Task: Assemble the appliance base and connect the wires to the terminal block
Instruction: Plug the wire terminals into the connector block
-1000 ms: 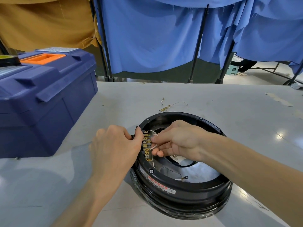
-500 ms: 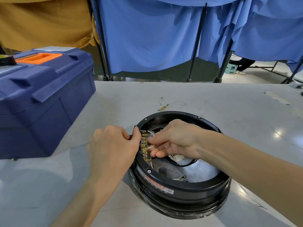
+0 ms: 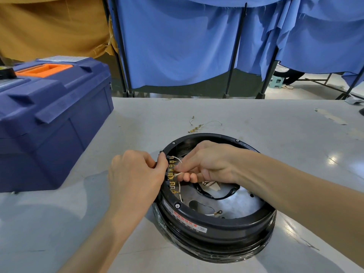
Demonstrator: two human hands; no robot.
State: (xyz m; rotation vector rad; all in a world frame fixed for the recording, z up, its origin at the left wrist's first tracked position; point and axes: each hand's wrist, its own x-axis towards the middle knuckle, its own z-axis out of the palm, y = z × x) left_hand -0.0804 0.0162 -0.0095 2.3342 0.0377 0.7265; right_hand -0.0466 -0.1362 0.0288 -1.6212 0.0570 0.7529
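Observation:
A round black appliance base (image 3: pixel 214 225) lies on the grey table, its shiny metal inside facing up. On its left inner rim sits a black terminal block (image 3: pixel 171 175) with a row of brass tabs. My left hand (image 3: pixel 136 174) grips the rim and block from outside, thumb on top. My right hand (image 3: pixel 204 164) reaches in from the right and pinches a white wire (image 3: pixel 178 174) at the tabs. Another white wire with a ring lug (image 3: pixel 214 213) lies loose inside the base.
A large blue toolbox (image 3: pixel 49 119) with an orange handle stands on the table at the left. A few spare wires with brass connectors (image 3: pixel 199 126) lie beyond the base. Blue curtains on black stands hang behind the table's far edge.
Both hands stay at the terminal block. My right fingers have shifted slightly along the row of tabs with the white wire.

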